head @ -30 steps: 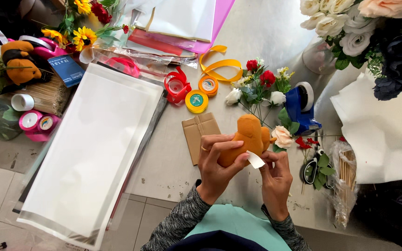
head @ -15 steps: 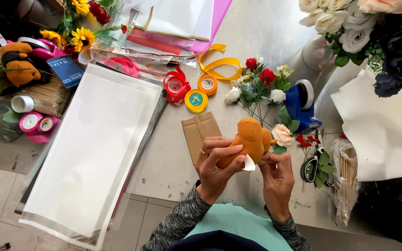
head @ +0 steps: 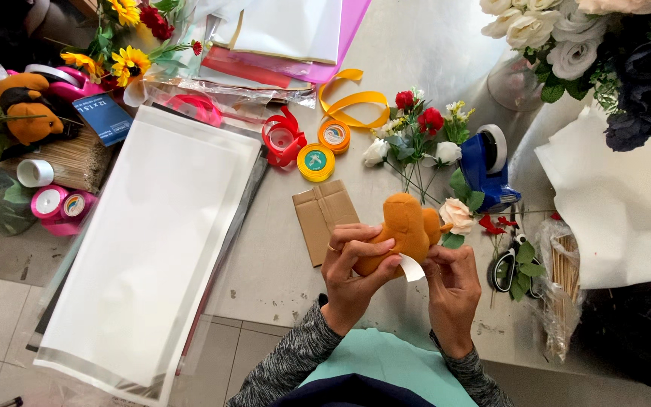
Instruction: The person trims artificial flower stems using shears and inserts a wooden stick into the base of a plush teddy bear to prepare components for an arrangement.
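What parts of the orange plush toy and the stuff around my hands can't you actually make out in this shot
Head view only:
- Orange plush toy: its lower half is hidden by the left hand.
- White tag: too small to show any marking, partly under the right hand fingers.
- Scissors: mostly covered by green leaves.
- White flower bunch: cut off by the top edge.

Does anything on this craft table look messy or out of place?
Mostly busy clutter. One yellow ribbon has unspooled into a loose loop, and the clear wrapping sheets overhang the table edge. Nothing looks damaged.
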